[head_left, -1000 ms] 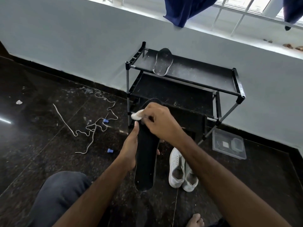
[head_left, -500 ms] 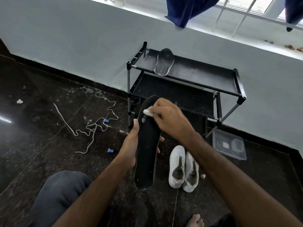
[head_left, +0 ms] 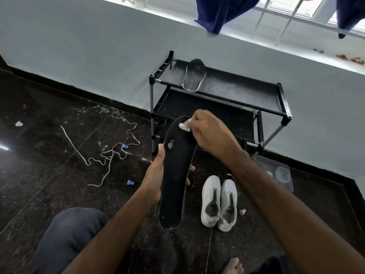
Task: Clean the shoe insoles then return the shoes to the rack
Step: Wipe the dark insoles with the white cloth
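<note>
Insole [head_left: 174, 178] in left hand [head_left: 154, 180]; right hand [head_left: 211, 133] presses wipe [head_left: 184, 125] on it.

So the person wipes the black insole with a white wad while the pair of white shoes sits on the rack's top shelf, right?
Not quite. The head view shows the white shoes on the floor; the rack's top shelf holds only another insole. The rest stands: the right hand wipes the black insole with a white wad.
</note>
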`<state>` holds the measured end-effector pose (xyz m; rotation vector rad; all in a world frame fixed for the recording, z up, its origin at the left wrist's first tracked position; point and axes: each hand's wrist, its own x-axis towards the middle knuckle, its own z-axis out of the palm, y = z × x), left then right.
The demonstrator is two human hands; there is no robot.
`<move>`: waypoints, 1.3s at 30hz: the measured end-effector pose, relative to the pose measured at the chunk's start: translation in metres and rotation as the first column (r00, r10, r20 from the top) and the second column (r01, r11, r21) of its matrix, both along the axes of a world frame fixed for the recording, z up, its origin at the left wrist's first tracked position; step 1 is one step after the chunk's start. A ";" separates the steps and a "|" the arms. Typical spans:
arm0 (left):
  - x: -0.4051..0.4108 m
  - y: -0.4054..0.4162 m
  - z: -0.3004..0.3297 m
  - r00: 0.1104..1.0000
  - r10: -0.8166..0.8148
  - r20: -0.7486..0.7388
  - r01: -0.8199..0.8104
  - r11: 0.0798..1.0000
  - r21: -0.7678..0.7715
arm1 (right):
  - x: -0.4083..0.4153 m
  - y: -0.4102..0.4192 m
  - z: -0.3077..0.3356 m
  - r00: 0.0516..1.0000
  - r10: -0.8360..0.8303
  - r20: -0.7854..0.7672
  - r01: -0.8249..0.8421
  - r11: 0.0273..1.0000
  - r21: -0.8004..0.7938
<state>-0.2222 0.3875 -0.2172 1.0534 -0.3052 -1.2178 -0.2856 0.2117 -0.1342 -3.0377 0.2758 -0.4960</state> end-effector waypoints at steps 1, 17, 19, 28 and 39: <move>0.001 0.000 0.000 1.000 0.001 -0.004 -0.001 1.000 -0.003 | 0.002 -0.004 0.002 0.999 -0.039 0.013 0.040 0.999 -0.020; 0.003 -0.004 -0.009 0.998 0.028 0.055 -0.033 0.995 0.091 | -0.015 0.013 -0.003 0.981 0.026 -0.194 -0.005 0.994 0.109; 0.003 -0.004 -0.012 0.998 0.020 0.051 -0.026 0.992 0.122 | -0.027 0.019 -0.009 0.898 0.048 -0.438 -0.026 0.998 0.056; 0.004 -0.008 -0.010 0.987 0.129 -0.101 -0.121 0.989 0.079 | -0.025 0.009 0.012 0.989 -0.130 -0.075 0.148 0.928 0.341; 0.012 -0.001 -0.010 0.947 0.151 -0.285 -0.179 0.981 -0.072 | -0.037 0.075 0.007 0.850 0.369 -0.377 -0.029 0.747 0.665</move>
